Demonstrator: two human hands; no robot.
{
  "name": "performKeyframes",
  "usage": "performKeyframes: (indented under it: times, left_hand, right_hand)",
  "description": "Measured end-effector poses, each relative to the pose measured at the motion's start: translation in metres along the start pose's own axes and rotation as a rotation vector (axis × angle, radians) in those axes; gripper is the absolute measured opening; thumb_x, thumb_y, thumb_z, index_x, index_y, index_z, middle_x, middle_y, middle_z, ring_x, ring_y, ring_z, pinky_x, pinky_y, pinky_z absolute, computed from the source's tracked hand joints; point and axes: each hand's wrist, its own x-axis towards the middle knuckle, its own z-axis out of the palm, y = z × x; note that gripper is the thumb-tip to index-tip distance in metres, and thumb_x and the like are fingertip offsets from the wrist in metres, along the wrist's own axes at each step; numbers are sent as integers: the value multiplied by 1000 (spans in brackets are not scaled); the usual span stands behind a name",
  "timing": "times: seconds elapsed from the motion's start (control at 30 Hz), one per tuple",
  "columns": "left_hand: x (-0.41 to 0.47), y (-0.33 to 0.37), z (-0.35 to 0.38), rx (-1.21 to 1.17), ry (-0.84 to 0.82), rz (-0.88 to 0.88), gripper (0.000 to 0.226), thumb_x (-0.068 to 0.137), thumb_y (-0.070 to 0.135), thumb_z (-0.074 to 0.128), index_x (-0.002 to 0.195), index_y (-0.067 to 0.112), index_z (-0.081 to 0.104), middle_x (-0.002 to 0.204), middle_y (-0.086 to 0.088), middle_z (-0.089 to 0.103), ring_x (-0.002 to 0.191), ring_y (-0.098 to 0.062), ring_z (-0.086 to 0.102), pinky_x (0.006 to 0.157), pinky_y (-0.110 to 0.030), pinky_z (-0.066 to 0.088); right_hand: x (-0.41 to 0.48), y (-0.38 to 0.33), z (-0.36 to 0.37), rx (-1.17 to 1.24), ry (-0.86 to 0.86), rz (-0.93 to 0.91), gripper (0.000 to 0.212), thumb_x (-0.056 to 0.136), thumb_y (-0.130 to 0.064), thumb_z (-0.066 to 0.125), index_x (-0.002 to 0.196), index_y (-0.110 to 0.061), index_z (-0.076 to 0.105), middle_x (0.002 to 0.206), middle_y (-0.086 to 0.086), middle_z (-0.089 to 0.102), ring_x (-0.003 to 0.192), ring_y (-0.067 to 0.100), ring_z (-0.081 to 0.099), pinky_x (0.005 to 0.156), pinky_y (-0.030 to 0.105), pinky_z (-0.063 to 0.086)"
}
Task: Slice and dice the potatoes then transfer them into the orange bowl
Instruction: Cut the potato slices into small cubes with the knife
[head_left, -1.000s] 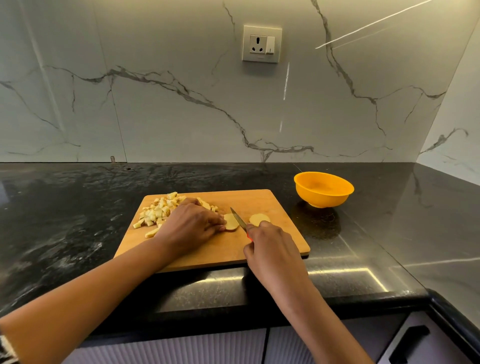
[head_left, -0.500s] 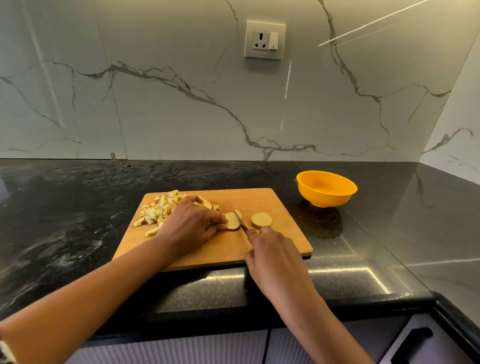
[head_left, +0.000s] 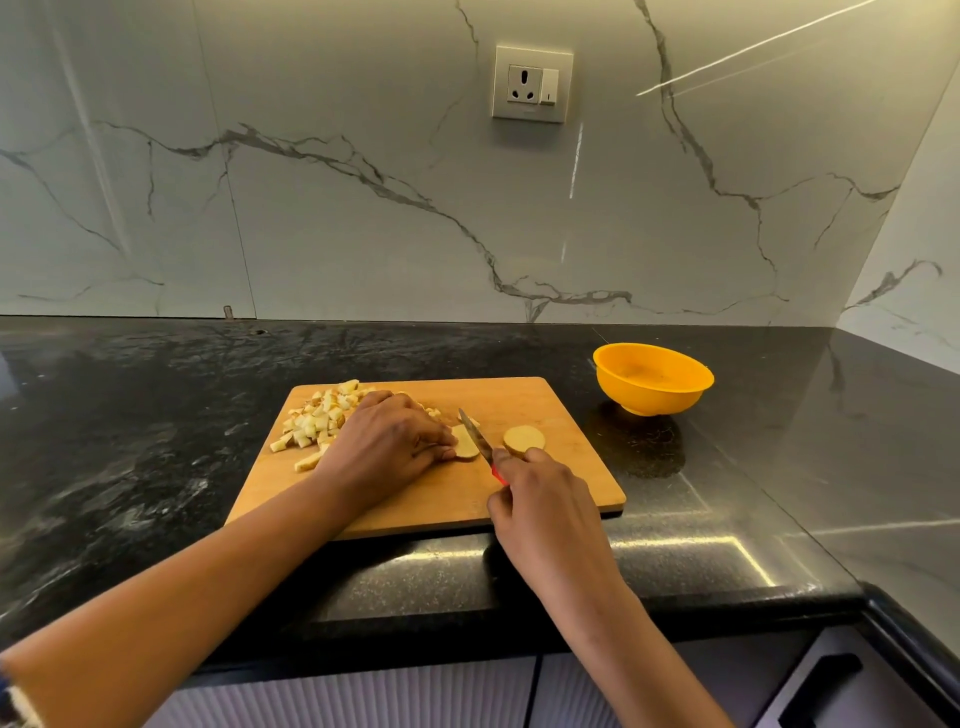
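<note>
On the wooden cutting board my left hand holds a potato slice down with its fingertips. My right hand grips a small red-handled knife, whose blade lies against that slice's right side. A second round slice lies flat just right of the blade. A heap of diced potato sits at the board's back left, partly hidden by my left hand. The orange bowl stands on the counter to the right of the board and looks empty.
The board lies on a black stone counter whose front edge runs close under my forearms. A marble wall with a power socket stands behind, and a side wall closes the right. Cabinet fronts with a dark handle are below.
The knife blade has shifted slightly against the held slice. Both hands stay in nearly the same place on the board; the view has tilted a little.
</note>
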Motion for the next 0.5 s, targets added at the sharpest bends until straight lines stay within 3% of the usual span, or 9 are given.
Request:
performKeyframes:
  times: [0.23, 0.33, 0.5]
  left_hand:
    - [-1, 0, 1, -13, 30, -6, 28, 86, 40, 61, 109, 27, 70, 109, 6, 68, 104, -12, 55, 95, -29, 37]
    - [-2, 3, -2, -7, 56, -14, 26, 86, 37, 63, 108, 25, 71, 106, 1, 69, 101, -15, 56, 92, -30, 37]
    - [-2, 5, -3, 4, 52, -15, 27, 87, 36, 62, 110, 25, 69, 105, -3, 67, 100, -16, 56, 90, -27, 34]
  right_hand:
    - [6, -18, -6, -123, -111, -16, 32, 101, -19, 43, 131, -13, 49, 120, 6, 51, 92, 14, 55, 68, 22, 37]
    - [13, -28, -4, -156, -164, -12, 26, 100, -13, 42, 124, -9, 53, 120, 9, 51, 96, 18, 58, 69, 24, 38]
    - [-5, -18, -7, -139, -138, -39, 36, 102, -17, 41, 137, -12, 43, 123, 5, 50, 100, 17, 57, 71, 23, 37]
